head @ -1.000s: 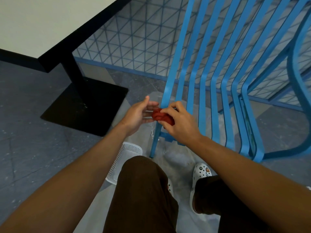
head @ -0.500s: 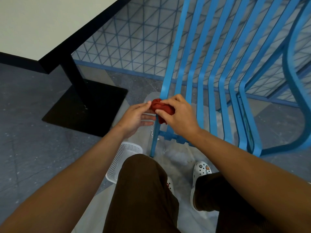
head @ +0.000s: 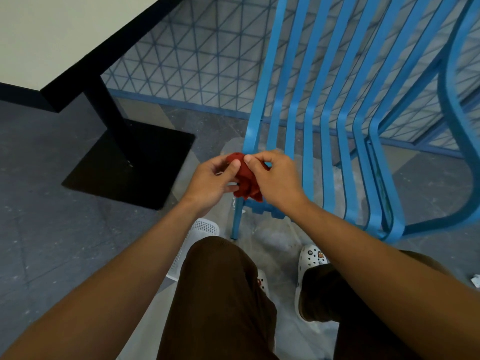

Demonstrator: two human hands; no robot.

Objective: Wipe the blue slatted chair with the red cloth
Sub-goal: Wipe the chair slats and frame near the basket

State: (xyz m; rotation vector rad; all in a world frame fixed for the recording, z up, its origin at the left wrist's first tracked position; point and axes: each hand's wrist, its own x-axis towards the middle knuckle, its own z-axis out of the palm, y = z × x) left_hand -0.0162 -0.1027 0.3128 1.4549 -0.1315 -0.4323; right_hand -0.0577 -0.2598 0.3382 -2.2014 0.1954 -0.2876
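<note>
Between the hands: red cloth (head: 245, 178), bunched into a crumpled wad, its lower folds hanging loose just over the front edge of the chair seat.
Left hand (head: 211, 181): fingers curled toward the cloth, thumb tip pressed on its left face, pinching it.
Right hand (head: 279, 178): thumb and forefinger nip the top of the cloth; remaining fingers curl behind it, so their hold is hidden.
Beyond the right hand: blue slatted chair (head: 327, 120), long metal slats running up and away, bending where seat meets back. Curved armrest tube sweeps round further right of that hand.
Under both hands: front crossbar and one front leg of the chair, partly covered by the cloth and the right wrist.
Left of the left hand, further off: table (head: 52, 32), pale top with a dark edge, black post, and a flat square black base on the floor.
Past the fingertips: blue mesh fence (head: 197, 61) with a triangle pattern, seen through the slats as well.
Toward the wrists and below: white perforated basket (head: 200, 229), half hidden by the left forearm and a brown trouser leg.
Near the right forearm: white clogs (head: 310, 258) studded with small charms.
Writing: one charm shows a letter "m"; other marks too small to read.
Floor: dark grey slabs with a paler patch under the chair.
</note>
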